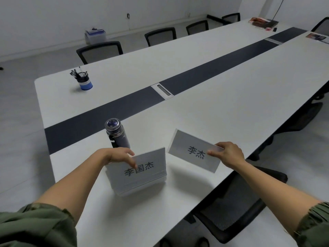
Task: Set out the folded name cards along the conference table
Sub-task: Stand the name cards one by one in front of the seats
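A stack of folded white name cards [140,177] stands on the near end of the long white conference table [222,97], black characters on its front card. My left hand [122,155] rests on the stack's top left corner, fingers on the front card. My right hand [229,154] pinches the right end of a single name card [192,152] and holds it tilted just above the table, right of the stack.
A dark metal bottle [117,134] stands right behind the stack. A blue pen cup [84,81] sits at the far left corner. A dark strip with a cable hatch [162,91] runs down the table. Black chairs [236,205] line both sides; magazines [263,22] lie at the far end.
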